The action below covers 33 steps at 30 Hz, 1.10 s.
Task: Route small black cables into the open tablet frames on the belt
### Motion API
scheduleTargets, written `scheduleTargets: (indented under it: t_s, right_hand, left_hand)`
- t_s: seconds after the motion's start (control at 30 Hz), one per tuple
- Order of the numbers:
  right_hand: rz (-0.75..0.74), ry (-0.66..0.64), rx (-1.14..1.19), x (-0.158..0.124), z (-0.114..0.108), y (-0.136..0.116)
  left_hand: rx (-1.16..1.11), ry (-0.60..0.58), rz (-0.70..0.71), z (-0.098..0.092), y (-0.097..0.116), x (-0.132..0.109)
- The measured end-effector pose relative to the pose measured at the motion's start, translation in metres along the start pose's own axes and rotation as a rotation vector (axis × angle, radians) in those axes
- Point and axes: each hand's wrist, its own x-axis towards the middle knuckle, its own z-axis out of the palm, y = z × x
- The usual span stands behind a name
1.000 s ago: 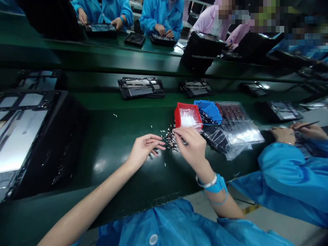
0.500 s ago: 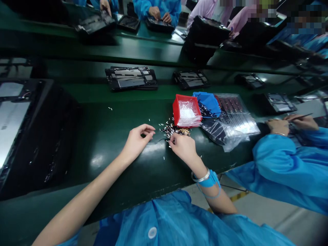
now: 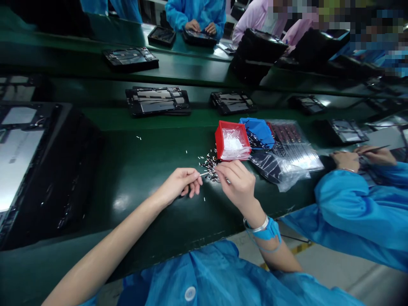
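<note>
My left hand (image 3: 183, 182) is closed in a pinch, thumb and forefinger on one end of a thin, pale strip (image 3: 204, 174); its other fingers are loosely curled. Close by on the right, my right hand (image 3: 237, 182) also pinches, at the strip's far end or a tiny part; its fingertips hide which. Behind and between the hands lies a scattered pile of tiny white and black pieces (image 3: 210, 163) on the green bench (image 3: 153, 157). Just beyond my right hand stands a red bin (image 3: 219, 142) with a clear plastic bag inside.
A blue bin (image 3: 263, 127) with black parts adjoins the red one. Right of them lie a plastic bag (image 3: 283, 176) and a clear tray (image 3: 309, 157). Black device stacks (image 3: 76, 178) rise at left; opened devices (image 3: 159, 102) line the back. A co-worker's hand (image 3: 346, 160) is at right.
My left hand has gone from open to pinching the thin strip, moving slightly right and down. My right hand has shifted right. Across the bench, a co-worker's hand has left a device, which now lies flat.
</note>
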Motion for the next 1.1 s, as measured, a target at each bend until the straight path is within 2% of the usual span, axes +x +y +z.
scheduleTargets:
  t_s: [0.1, 0.23, 0.33, 0.5, 0.6, 0.67, 0.77, 0.83, 0.9, 1.0, 1.1]
  right_hand:
    - [0.038, 0.049, 0.066, 0.003, 0.000, -0.013]
    - [0.041, 0.014, 0.104, 0.007, 0.001, -0.025]
    - [0.074, 0.010, 0.134, 0.009, 0.001, -0.026]
    - [0.048, -0.016, 0.029, 0.011, 0.003, -0.031]
    - [0.038, -0.025, 0.034, 0.014, 0.004, -0.024]
    - [0.061, 0.018, 0.019, 0.018, 0.003, -0.006]
    - [0.170, 0.114, -0.207, 0.024, -0.002, 0.028]
    - [0.179, 0.134, -0.313, 0.025, -0.003, 0.040]
    - [0.083, 0.106, -0.226, 0.023, -0.002, 0.036]
    - [-0.089, -0.002, 0.024, 0.015, 0.006, 0.013]
    - [-0.109, 0.012, 0.219, 0.009, 0.014, -0.002]
  left_hand:
    - [0.007, 0.054, 0.072, 0.007, 0.001, -0.003]
    - [0.020, 0.111, 0.156, 0.016, 0.003, -0.007]
    - [0.117, 0.159, 0.199, 0.021, 0.004, -0.010]
    - [0.328, 0.221, 0.250, 0.023, 0.006, -0.015]
    - [0.324, 0.237, 0.242, 0.021, 0.005, -0.014]
    - [0.222, 0.238, 0.193, 0.018, 0.005, -0.011]
    - [0.065, 0.233, 0.136, 0.013, 0.005, -0.007]
    - [0.016, 0.227, 0.123, 0.010, 0.006, -0.006]
    - [0.001, 0.195, 0.110, 0.009, 0.006, -0.006]
    - [0.012, 0.069, 0.072, 0.007, 0.007, -0.006]
    - [0.018, -0.037, 0.028, 0.001, 0.007, -0.004]
